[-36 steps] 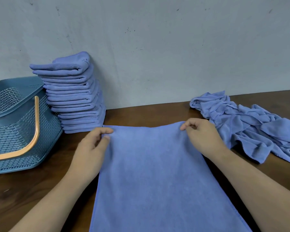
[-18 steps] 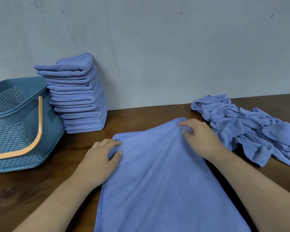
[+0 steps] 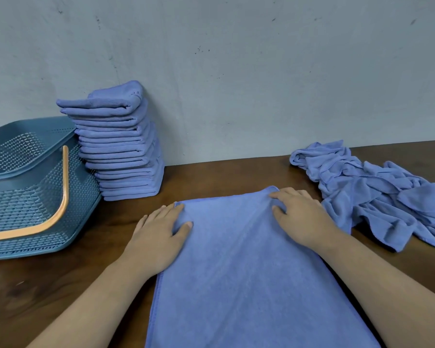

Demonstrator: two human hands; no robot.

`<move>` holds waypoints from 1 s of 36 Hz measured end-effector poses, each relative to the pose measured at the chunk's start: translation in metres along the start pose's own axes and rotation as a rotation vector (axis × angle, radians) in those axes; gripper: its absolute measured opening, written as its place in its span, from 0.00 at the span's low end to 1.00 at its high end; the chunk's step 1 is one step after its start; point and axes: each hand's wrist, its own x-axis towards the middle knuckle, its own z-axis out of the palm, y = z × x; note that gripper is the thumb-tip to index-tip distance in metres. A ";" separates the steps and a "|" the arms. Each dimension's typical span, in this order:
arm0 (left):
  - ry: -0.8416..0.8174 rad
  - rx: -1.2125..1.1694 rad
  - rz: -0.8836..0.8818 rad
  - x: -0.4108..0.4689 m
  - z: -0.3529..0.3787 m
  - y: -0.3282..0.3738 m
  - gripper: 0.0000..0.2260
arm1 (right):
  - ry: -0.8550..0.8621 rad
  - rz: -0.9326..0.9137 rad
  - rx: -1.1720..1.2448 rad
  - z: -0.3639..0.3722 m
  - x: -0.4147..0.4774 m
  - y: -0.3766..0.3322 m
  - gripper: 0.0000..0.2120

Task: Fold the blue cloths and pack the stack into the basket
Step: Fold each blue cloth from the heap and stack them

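A blue cloth [image 3: 249, 272] lies spread on the wooden table [image 3: 60, 297] in front of me and runs off the bottom of the view. My left hand [image 3: 161, 232] lies flat on its far left corner, thumb on the fabric. My right hand [image 3: 299, 217] rests flat on the far right corner, where the cloth wrinkles between thumb and fingers. A tall stack of folded blue cloths [image 3: 121, 146] leans against the wall at the back left. The blue mesh basket [image 3: 23, 197] with an orange handle stands left of the stack.
A crumpled pile of unfolded blue cloths [image 3: 374, 192] lies at the right, close to my right hand. The grey wall [image 3: 236, 84] closes off the table's far edge.
Both hands pinched the cloth's far corners a second ago. They have since drawn that edge toward me and now lie flat on it.
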 end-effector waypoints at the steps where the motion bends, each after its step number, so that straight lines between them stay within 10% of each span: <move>1: 0.002 -0.002 -0.004 0.000 -0.001 0.001 0.29 | 0.006 0.001 -0.004 0.001 0.000 0.000 0.20; 24: 0.114 0.153 0.040 -0.019 -0.008 0.053 0.31 | 0.175 -0.080 -0.058 -0.005 -0.011 -0.012 0.25; 36: -0.233 0.167 0.076 -0.008 0.001 0.047 0.36 | -0.308 -0.130 -0.091 0.001 -0.017 -0.015 0.41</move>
